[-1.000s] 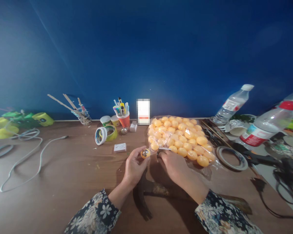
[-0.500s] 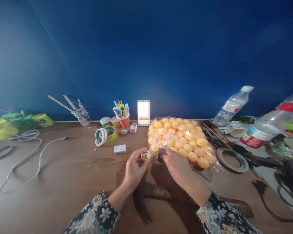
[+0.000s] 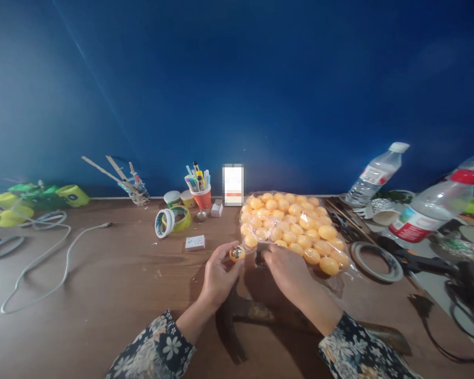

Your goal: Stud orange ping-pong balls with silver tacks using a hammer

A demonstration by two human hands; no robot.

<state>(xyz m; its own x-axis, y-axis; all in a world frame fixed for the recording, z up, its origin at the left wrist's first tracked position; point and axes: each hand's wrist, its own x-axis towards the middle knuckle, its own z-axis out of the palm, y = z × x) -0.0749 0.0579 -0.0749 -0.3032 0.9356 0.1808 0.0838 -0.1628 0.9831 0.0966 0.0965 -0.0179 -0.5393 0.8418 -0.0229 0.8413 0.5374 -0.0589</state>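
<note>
Pinched in the fingers of my left hand [image 3: 218,275] is an orange ball [image 3: 237,253], its top showing a silvery, dark-patterned patch. My right hand [image 3: 287,271] is closed on a small grey boxy object [image 3: 260,257], partly hidden behind the fingers; its kind is unclear. The two held things are a short way apart. Just behind them lies a clear plastic bag of orange balls [image 3: 296,226]. Beneath my hands a claw hammer [image 3: 256,311] rests on the table, its handle partly covered by my right forearm.
To the left are a small white box [image 3: 195,242], tape rolls [image 3: 164,223], a cup of pens [image 3: 201,197] and a white cable [image 3: 68,247]. At right stand plastic bottles [image 3: 422,210] near another tape roll [image 3: 376,261] and a black plug [image 3: 421,302]. A blue wall [image 3: 237,95] rises behind.
The whole view has shifted slightly. Both hands keep nearly the same pose and hold the same things.
</note>
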